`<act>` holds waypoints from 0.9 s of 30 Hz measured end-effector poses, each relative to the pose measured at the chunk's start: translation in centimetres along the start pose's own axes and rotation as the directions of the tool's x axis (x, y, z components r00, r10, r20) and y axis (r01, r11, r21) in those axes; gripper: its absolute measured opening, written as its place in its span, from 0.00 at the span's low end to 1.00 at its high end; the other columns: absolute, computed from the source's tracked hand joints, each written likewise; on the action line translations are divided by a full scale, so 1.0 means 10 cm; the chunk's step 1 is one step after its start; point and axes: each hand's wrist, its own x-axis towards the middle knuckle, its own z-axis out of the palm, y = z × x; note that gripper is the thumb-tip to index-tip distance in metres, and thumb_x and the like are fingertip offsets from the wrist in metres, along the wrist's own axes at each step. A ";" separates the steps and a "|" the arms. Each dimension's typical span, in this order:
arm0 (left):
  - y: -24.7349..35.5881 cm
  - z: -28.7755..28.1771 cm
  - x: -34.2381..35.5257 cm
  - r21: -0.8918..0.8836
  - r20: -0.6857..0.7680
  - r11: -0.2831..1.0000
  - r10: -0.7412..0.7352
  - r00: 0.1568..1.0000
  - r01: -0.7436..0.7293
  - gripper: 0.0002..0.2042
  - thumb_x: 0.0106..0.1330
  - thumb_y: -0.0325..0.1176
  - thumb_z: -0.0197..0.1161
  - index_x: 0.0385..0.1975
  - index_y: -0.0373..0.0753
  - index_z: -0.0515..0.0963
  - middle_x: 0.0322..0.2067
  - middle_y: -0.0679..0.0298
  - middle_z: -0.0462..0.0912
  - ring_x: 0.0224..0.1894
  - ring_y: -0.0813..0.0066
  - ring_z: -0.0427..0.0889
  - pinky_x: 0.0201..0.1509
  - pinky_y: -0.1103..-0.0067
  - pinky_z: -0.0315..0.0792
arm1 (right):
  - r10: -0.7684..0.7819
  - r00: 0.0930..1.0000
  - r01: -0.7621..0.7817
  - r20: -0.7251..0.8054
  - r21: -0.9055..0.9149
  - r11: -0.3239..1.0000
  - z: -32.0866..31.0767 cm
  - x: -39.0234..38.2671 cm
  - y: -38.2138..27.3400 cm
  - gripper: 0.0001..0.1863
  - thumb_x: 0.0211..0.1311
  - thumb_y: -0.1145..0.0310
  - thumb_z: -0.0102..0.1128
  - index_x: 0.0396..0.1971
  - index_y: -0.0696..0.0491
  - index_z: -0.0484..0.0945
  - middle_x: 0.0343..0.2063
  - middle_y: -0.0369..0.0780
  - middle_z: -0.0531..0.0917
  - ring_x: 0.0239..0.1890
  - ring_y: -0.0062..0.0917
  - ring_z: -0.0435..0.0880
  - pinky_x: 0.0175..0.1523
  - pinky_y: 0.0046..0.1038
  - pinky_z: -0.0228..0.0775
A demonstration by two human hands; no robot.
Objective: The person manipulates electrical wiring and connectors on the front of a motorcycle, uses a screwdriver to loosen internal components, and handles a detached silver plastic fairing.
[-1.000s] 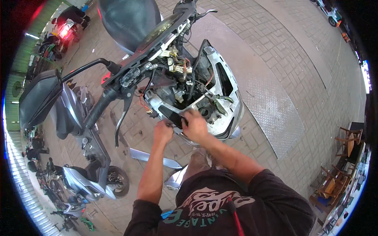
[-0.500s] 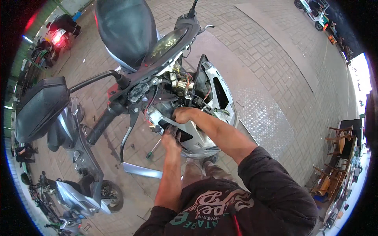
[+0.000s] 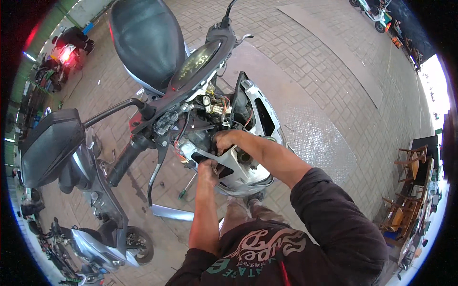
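In front of me stands a scooter with its front opened up; its silver front panel (image 3: 237, 177) has dark openings, and wiring (image 3: 218, 106) shows behind it. My right hand (image 3: 225, 141) reaches down into the gap between the panel and the inner body, with its fingers curled and their tips hidden. Lower and to the left, my left hand (image 3: 208, 172) is at the panel's left dark opening, its fingers mostly inside and out of sight. What either hand touches in there does not show.
A handlebar grip (image 3: 128, 159), brake lever (image 3: 156, 174) and mirror (image 3: 51, 145) jut out at left. A screwdriver (image 3: 187, 187) and a silver trim strip (image 3: 172, 212) are below. A metal plate (image 3: 319, 140) covers paving at right; chairs (image 3: 405, 162) and another scooter (image 3: 102, 238) stand farther off.
My left hand has pushed deeper into the panel's opening, hiding its fingers. My right hand has shifted slightly right and down in the gap. The view has moved a little.
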 end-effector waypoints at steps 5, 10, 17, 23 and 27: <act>0.09 -0.09 -0.06 0.151 0.032 0.988 0.013 0.999 -0.018 0.09 0.53 0.26 0.54 0.35 0.37 0.70 0.31 0.63 0.74 0.35 0.67 0.75 0.39 0.67 0.72 | 0.093 0.907 -0.095 -0.411 0.016 0.995 0.11 -0.31 -0.30 0.16 0.44 0.63 0.60 0.34 0.54 0.81 0.34 0.47 0.82 0.40 0.39 0.81 0.45 0.36 0.73; 0.10 -0.13 -0.50 0.583 0.105 0.787 0.172 0.980 -0.200 0.23 0.56 0.27 0.57 0.53 0.35 0.66 0.42 0.61 0.74 0.43 0.71 0.74 0.41 0.70 0.70 | 0.271 0.753 -0.272 -0.599 0.091 0.958 0.36 -0.60 -0.60 0.11 0.50 0.66 0.53 0.31 0.52 0.81 0.34 0.46 0.83 0.38 0.37 0.83 0.41 0.36 0.74; 0.15 0.19 -0.77 0.941 0.332 -0.177 0.633 0.700 -0.287 0.22 0.57 0.29 0.57 0.52 0.28 0.65 0.45 0.42 0.74 0.46 0.48 0.75 0.49 0.69 0.69 | 0.442 0.672 -0.410 -0.594 0.198 0.890 0.25 -0.50 -0.39 0.12 0.57 0.63 0.46 0.32 0.52 0.79 0.32 0.44 0.83 0.36 0.34 0.84 0.36 0.35 0.74; 0.50 0.40 -0.80 0.885 0.273 0.278 0.343 0.899 -0.374 0.23 0.56 0.21 0.52 0.54 0.30 0.64 0.48 0.47 0.73 0.47 0.56 0.76 0.48 0.72 0.71 | 0.511 0.449 -0.069 -0.733 0.541 0.838 0.25 -1.07 -0.65 0.09 0.52 0.67 0.51 0.32 0.55 0.74 0.25 0.50 0.81 0.27 0.50 0.79 0.34 0.41 0.73; 0.47 0.68 -0.62 0.510 0.552 0.584 0.341 0.761 -0.632 0.26 0.54 0.14 0.49 0.57 0.32 0.63 0.50 0.53 0.74 0.51 0.67 0.74 0.52 0.75 0.69 | 0.268 0.319 0.315 -0.909 0.369 0.874 0.51 -1.24 -0.80 0.12 0.48 0.77 0.55 0.36 0.55 0.75 0.32 0.51 0.77 0.35 0.48 0.77 0.37 0.40 0.70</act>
